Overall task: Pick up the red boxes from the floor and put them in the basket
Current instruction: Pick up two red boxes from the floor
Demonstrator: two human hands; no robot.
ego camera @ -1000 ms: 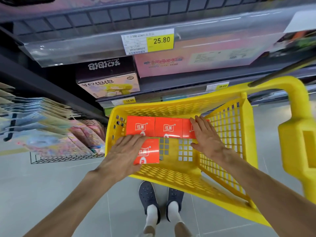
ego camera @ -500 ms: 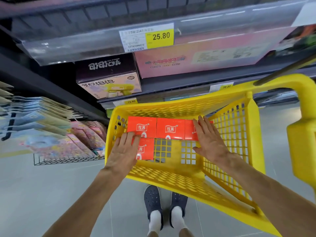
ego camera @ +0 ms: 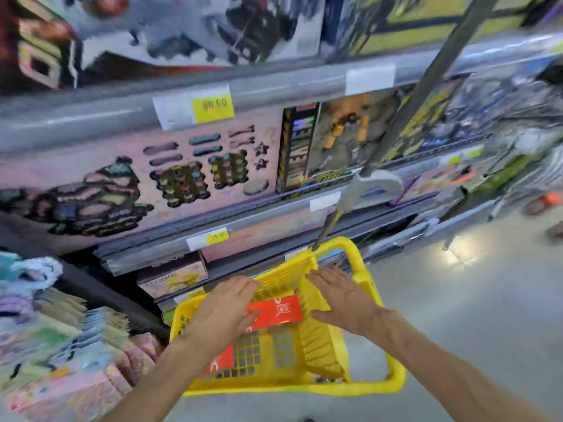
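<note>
A yellow plastic basket (ego camera: 368, 382) stands on the floor below me. Inside it lies a row of red boxes (ego camera: 275, 310) along the far wall, and one more red box (ego camera: 220, 362) sits nearer at the left, partly under my forearm. My left hand (ego camera: 224, 309) hovers flat over the left of the basket, fingers spread, holding nothing. My right hand (ego camera: 342, 296) is spread over the basket's right inner wall, also with nothing in it. The whole frame is motion-blurred.
Store shelving with toy boxes and yellow price tags (ego camera: 213, 106) rises right behind the basket. Stacked pastel packets (ego camera: 58, 345) fill a rack at the left. A grey pull handle (ego camera: 365, 190) slants up from the basket. Grey floor (ego camera: 475, 300) extends to the right.
The view has swung upward and back, so the basket sits lower and smaller. Both hands have lifted off the red boxes and hover above the basket, still open.
</note>
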